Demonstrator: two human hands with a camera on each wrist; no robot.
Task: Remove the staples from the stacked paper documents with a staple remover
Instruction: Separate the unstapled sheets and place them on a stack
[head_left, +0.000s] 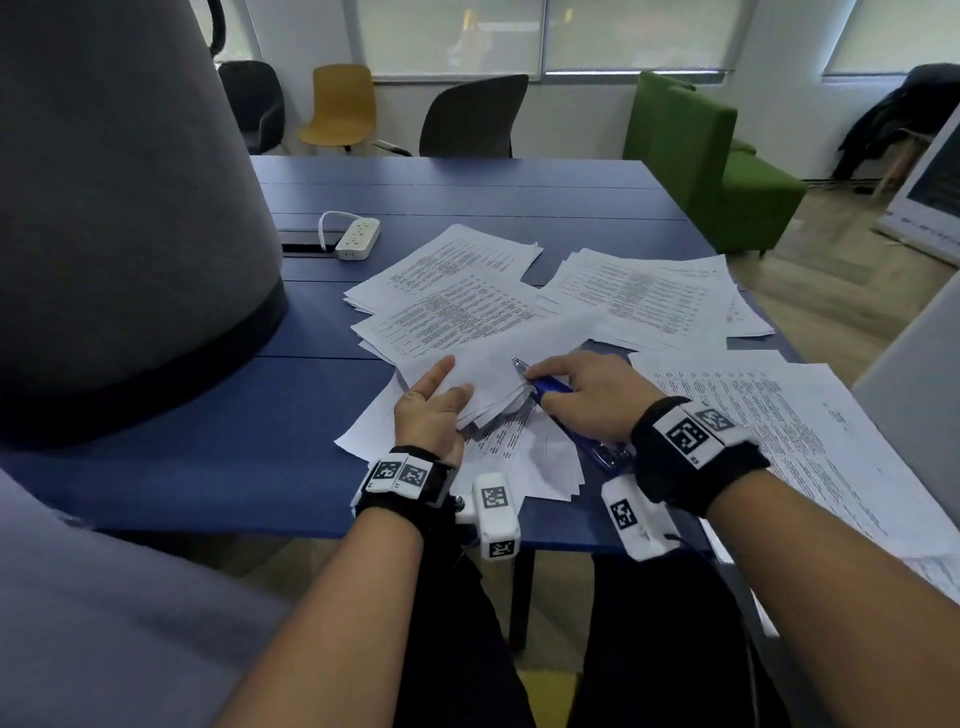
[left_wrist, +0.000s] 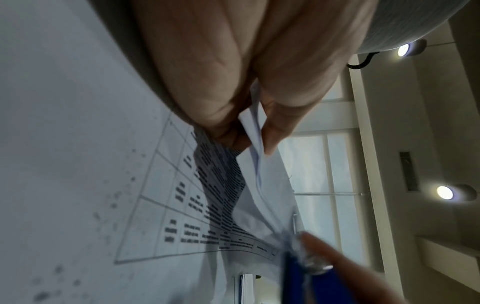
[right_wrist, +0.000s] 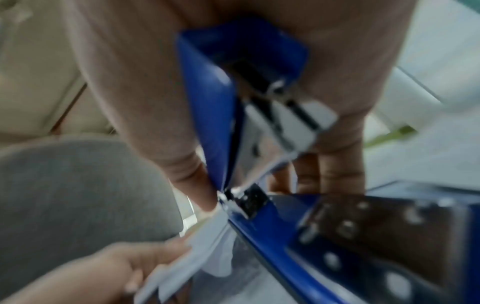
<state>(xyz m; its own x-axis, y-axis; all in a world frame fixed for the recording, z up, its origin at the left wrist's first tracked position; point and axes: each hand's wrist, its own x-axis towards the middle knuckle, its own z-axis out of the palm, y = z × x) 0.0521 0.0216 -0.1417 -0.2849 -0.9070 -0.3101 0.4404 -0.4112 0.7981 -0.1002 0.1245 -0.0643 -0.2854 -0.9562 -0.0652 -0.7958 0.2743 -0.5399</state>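
A person sits at a blue desk (head_left: 467, 192) strewn with printed paper documents. The left hand (head_left: 428, 410) pinches the corner of a stapled bundle (head_left: 493, 374) between thumb and fingers — its grip is closed on the paper, lifting the pages slightly off the sheets below. The right hand (head_left: 592, 395) grips a blue staple remover (head_left: 558, 395), forefinger stretched along its top; the metal tip (head_left: 519, 365) meets the bundle's held corner near the desk's front edge. More loose stacks (head_left: 644, 296) lie behind and to the right. A white power strip (head_left: 357, 238) rests further back on the left — well apart from the papers.
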